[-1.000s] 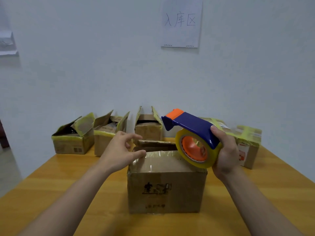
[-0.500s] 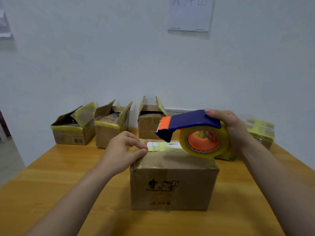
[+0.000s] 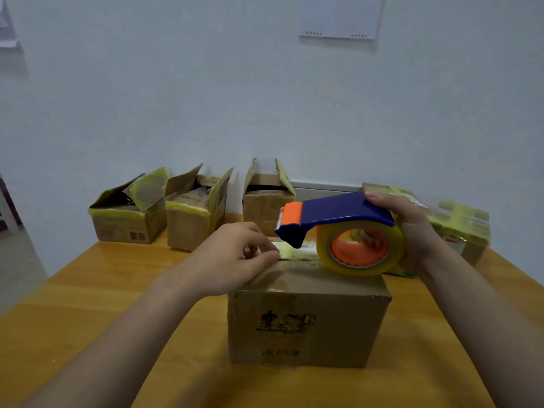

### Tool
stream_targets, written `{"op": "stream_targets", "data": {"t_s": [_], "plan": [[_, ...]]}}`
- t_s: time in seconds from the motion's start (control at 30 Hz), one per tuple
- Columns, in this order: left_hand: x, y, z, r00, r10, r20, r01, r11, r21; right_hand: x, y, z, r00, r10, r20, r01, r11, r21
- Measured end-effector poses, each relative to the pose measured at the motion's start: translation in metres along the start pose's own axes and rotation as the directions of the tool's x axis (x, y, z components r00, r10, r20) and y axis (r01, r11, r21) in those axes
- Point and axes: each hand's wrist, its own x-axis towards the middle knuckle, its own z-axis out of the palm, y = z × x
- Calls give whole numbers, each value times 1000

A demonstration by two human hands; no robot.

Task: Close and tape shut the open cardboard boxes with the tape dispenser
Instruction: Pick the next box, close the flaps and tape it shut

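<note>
The cardboard box (image 3: 309, 322) being worked on sits near the table's (image 3: 88, 304) front edge, about midway along it, its flaps folded down so the top lies flat enough to take tape. The tape dispenser (image 3: 338, 212) is held level over that top, orange cutter end pointing left and the tape roll (image 3: 362, 251) low over the right part; whether the roll touches the cardboard I cannot tell. I read this as lining up a pull along the seam. The right hand (image 3: 412, 231) grasps the dispenser from the right, thumb on the blue handle and fingers through the orange core (a hold that would let the roll be braked). The left hand (image 3: 232, 257) rests on the top's left part, thumb and forefinger seeming to pinch the tape strip (image 3: 297, 251) down there, likely to anchor it. Three open boxes (image 3: 194, 219) wait along the far edge toward the left corner. A taped box (image 3: 462, 231) stands near the far right corner, apart from them, probably the finished side.
</note>
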Motion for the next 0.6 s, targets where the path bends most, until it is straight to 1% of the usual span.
{"op": "stream_targets", "data": {"t_s": [0.1,0.23,0.3,0.4,0.47,0.53,0.6], "plan": [[-8,2,3,999,49,24,-51,993,103,-2,-1,2,1000,1,-7,0,999,51],[-19,5,4,998,47,32,-53,975,216,-4,0,4,999,30,-45,-24,992,126],[-24,8,5,997,59,58,-72,960,269,-4,0,6,996,48,-78,-35,985,167],[-27,12,7,994,31,108,-64,944,324,-6,-3,9,992,55,-111,-33,981,191],[-28,15,8,995,13,95,-44,941,335,-8,-5,11,992,53,-117,-29,980,197],[-27,17,7,998,13,54,-31,938,345,-10,-6,13,992,58,-114,-35,980,196],[-24,20,7,998,26,49,-42,930,364,-11,-6,13,991,72,-113,-48,979,196]]}}
